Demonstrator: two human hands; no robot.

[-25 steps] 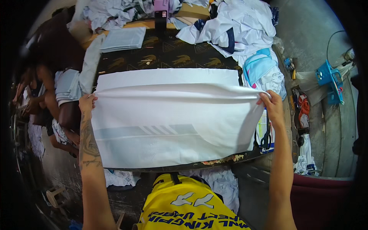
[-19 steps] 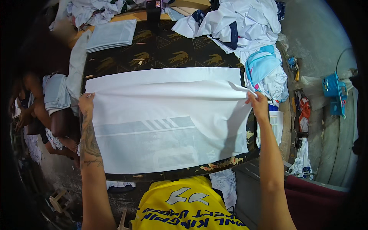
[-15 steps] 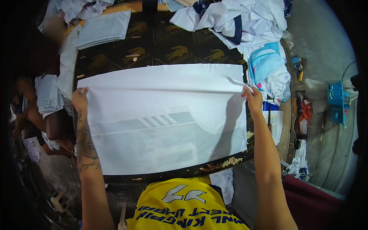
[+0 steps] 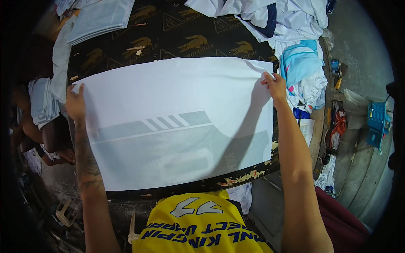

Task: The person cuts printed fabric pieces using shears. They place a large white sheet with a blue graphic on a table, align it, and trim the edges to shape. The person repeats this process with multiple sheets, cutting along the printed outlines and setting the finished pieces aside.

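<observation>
A large white sheet [image 4: 177,92] with a pale grey pattern showing through lies spread over the dark table; I cannot tell whether it is paper or cloth. My left hand [image 4: 76,103] pinches its far left corner between thumb and fingers. At the far right corner, my right hand [image 4: 276,87] is closed on the edge, where small creases run inward. Between the hands, the far edge looks nearly smooth. A shadow of my right arm falls across the sheet's right part.
The dark tabletop [image 4: 168,33] has gold printed figures and chipped patches. A folded stack of sheets [image 4: 101,21] sits at far left. White garments [image 4: 295,25] and a light-blue cloth [image 4: 299,61] are heaped at right. Another person's leg [image 4: 55,130] is at left.
The long crease across the sheet's far side has smoothed out. Both hands still grip the corners, the right one slightly farther away. The whole view has shifted a little.
</observation>
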